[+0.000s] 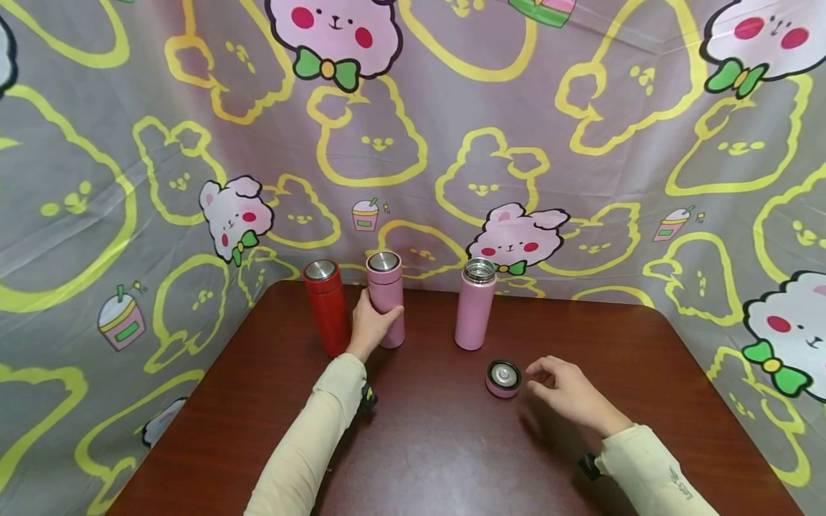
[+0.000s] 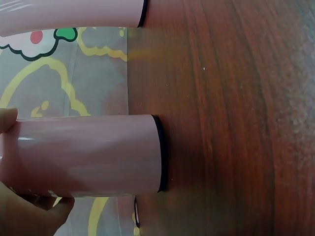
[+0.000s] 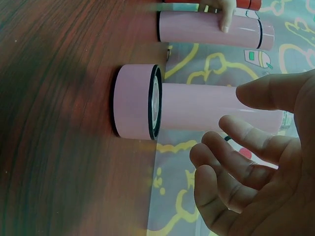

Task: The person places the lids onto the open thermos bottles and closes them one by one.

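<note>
Bottles (image 1: pixel 475 312): three; loose lid (image 1: pixel 503 381): one.

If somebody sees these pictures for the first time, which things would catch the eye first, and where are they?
Probably the cartoon-patterned cloth behind the table, then the red bottle at the row's left end. Beside it, the left hand grips a capped pink bottle. Farther right stands an open pink bottle; a pink lid lies inner side up near the right hand.

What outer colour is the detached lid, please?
The lid is pink outside, clearest in the right wrist view.
</note>
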A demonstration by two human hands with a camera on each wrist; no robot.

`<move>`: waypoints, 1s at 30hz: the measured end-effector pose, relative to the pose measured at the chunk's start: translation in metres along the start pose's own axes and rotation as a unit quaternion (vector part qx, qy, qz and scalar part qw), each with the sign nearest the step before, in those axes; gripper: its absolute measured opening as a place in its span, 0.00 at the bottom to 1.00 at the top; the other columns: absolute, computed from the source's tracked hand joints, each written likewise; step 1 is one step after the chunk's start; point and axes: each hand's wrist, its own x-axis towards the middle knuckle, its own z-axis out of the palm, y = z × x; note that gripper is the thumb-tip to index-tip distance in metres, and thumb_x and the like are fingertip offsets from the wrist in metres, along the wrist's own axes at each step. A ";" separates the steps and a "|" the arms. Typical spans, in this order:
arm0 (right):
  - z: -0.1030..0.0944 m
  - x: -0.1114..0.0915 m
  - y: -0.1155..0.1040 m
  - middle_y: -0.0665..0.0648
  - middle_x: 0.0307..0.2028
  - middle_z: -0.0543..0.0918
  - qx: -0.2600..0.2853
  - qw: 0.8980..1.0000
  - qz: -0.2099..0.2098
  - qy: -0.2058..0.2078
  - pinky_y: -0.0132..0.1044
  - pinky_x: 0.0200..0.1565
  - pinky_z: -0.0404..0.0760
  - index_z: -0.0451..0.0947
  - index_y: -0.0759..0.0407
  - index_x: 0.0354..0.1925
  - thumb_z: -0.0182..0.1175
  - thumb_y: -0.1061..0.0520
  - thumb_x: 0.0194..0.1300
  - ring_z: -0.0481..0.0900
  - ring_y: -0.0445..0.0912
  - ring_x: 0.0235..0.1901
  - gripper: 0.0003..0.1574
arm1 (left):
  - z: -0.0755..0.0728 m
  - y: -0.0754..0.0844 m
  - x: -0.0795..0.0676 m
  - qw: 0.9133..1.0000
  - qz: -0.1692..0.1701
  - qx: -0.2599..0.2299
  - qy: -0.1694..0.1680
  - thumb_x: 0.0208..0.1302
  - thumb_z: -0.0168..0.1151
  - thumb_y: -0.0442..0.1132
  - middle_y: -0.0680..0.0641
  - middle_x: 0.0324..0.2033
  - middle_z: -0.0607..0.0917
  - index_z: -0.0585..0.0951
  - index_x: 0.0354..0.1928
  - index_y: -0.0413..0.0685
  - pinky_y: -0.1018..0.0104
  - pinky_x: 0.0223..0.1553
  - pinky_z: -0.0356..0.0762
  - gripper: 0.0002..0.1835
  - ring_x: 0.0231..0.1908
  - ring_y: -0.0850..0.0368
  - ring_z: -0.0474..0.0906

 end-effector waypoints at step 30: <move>0.013 0.019 0.005 0.62 0.49 0.76 -0.090 0.995 0.035 -0.025 0.54 0.44 0.77 0.71 0.66 0.53 0.65 0.36 0.55 0.77 0.55 0.46 0.41 | -0.009 0.020 -0.068 0.990 0.034 0.021 -0.136 0.57 0.67 0.40 0.42 0.42 0.81 0.73 0.52 0.39 0.55 0.46 0.76 0.23 0.43 0.47 0.78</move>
